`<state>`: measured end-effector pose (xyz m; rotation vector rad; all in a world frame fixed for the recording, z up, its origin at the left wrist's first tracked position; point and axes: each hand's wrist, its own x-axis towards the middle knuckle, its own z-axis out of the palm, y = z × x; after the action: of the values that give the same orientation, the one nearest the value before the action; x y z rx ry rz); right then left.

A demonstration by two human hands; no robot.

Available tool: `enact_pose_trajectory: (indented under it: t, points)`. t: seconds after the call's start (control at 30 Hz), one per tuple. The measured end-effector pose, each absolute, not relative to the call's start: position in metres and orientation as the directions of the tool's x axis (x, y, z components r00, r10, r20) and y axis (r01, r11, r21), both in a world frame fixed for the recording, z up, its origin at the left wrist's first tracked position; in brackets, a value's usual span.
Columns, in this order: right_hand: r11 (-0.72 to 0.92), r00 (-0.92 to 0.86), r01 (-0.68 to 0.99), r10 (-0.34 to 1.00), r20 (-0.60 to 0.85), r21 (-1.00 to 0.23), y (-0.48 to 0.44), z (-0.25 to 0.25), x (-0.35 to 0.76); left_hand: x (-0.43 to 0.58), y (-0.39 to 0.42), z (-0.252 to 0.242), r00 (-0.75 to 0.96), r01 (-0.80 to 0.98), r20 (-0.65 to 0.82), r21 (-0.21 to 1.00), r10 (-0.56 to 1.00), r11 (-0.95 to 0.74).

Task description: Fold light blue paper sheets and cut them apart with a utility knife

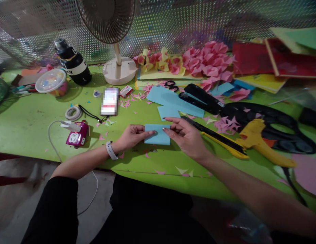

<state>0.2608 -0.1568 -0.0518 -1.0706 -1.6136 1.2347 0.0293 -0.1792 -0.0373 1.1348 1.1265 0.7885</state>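
A small light-blue piece of paper (158, 137) is held between my two hands, just above the near part of the green table. My left hand (133, 136) pinches its left edge, thumb on top. On the right edge, the thumb of my right hand (184, 137) presses the paper, with the index finger stretched out above it; the other fingers are partly hidden. Beyond the hands lie more light-blue paper sheets (180, 101). Close to my right hand is a yellow and black box cutter (221, 140).
A yellow glue gun (259, 142) and black straightener-like tool (203, 98) lie right. Behind are pink paper flowers (208, 61), a fan (119, 69) and a black bottle (75, 64). A phone (109, 101), tape roll (73, 113) and purple power adapter (77, 135) sit left. Paper scraps are scattered about.
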Motion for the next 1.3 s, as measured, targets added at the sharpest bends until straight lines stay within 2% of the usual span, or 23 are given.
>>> enact_pose_trajectory:
  t: [0.67,0.83,1.03,1.13,1.3]
  points:
    - [0.126,-0.308,0.142,0.948,0.077,-0.982,-0.157,-0.048,0.259,0.029,-0.179,-0.033,0.291,0.077,-0.285,0.958,0.913,0.275]
    - [0.124,-0.355,0.134,0.932,0.069,-0.983,-0.158,-0.049,0.259,0.027,-0.176,-0.036,0.261,0.020,-0.245,0.968,0.934,0.249]
    - [0.100,-0.361,0.165,0.932,0.034,-0.981,-0.160,-0.045,0.258,0.024,-0.173,-0.045,0.269,0.051,-0.151,0.989,0.951,0.142]
    - [0.021,-0.357,0.125,0.934,-0.025,-0.992,-0.161,-0.043,0.257,0.024,-0.173,-0.046,0.257,0.040,-0.084,0.996,0.963,0.076]
    - [-0.183,-0.461,0.141,0.858,-0.228,-0.973,-0.161,-0.047,0.254,0.025,-0.172,-0.043,0.214,0.020,-0.016,1.000,0.977,0.012]
